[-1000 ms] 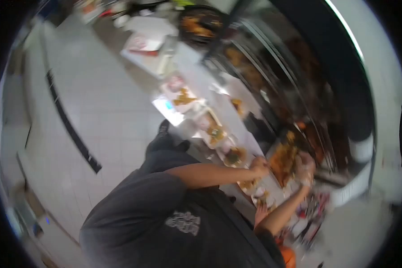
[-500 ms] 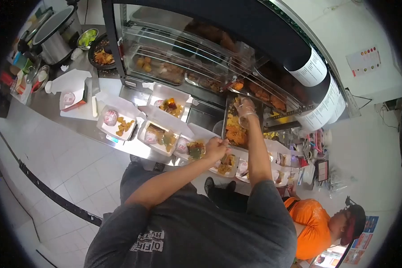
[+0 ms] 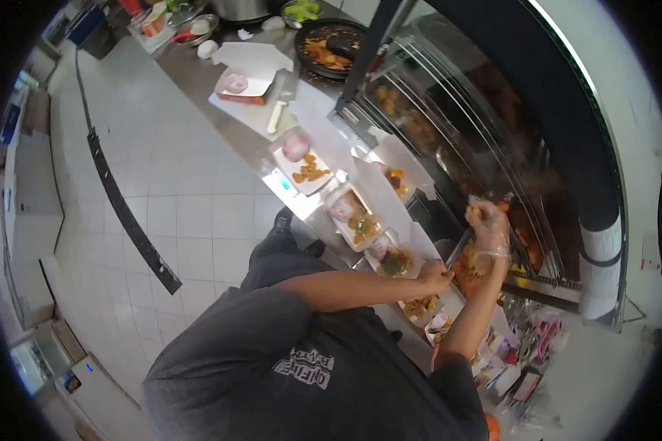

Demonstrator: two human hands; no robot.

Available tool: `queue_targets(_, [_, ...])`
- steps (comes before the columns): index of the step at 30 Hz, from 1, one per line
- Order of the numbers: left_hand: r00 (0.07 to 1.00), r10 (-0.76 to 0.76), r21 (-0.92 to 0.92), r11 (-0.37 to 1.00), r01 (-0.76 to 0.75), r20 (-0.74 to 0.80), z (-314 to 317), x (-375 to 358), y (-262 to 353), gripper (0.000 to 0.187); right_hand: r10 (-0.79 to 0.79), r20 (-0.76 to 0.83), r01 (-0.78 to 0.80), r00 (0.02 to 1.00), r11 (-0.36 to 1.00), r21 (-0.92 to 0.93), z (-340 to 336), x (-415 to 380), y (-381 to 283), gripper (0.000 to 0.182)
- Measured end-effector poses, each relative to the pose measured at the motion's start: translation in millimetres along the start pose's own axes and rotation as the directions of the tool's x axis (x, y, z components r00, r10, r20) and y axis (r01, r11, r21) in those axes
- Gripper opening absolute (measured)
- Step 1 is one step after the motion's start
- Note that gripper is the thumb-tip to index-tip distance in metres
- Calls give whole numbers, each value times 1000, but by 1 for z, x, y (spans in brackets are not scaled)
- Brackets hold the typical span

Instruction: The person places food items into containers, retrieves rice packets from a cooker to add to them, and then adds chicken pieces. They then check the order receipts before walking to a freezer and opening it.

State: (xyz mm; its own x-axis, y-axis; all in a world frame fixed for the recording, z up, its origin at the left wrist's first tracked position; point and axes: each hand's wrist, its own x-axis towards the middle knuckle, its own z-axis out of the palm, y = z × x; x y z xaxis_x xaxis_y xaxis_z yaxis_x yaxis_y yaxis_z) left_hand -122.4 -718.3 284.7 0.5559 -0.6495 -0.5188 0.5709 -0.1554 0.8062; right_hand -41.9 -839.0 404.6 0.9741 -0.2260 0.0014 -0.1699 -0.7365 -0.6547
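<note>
My right hand (image 3: 489,226), in a clear plastic glove, is raised over the tray of fried food (image 3: 466,266). Its fingers are curled around small yellow-brown fried pieces (image 3: 475,212). Bare and closed, my left hand (image 3: 435,277) is at the white lids of the food boxes, above a box with brown food pieces (image 3: 421,306); what its fingers pinch is hidden. Beside it lies an open box (image 3: 390,259) with a wrapped round bundle and dark-topped food. Farther up the row are another filled box (image 3: 351,217) and a box with a pink-white bundle and fried pieces (image 3: 301,163).
A glass display cabinet (image 3: 449,95) stands along the right. On the counter are a knife with a white handle (image 3: 277,117), a red-sided open box (image 3: 240,90), a black pan of food (image 3: 329,50) and a bowl of greens (image 3: 301,10). Printed paper (image 3: 600,250) hangs at the cabinet's end.
The view has turned, bringing more floor in at the left. My right hand has lifted from the tray with pieces in it. My left hand stays closed by the boxes.
</note>
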Motion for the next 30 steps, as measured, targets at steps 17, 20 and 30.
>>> queue_targets(17, [987, 157, 137, 978, -159, 25, 5, 7, -24, 31, -266, 662, 588, 701, 740, -326, 252, 95, -156, 31])
queue_targets(20, [986, 164, 157, 974, -164, 15, 6, 6, -19, 32, -345, 516, 445, 784, 892, -79, 187, 77, -142, 31])
queue_targets(30, [998, 60, 130, 989, -64, 35, -1, 16, -11, 28, 94, -191, -92, 977, 996, 19, 19, -71, -88, 31])
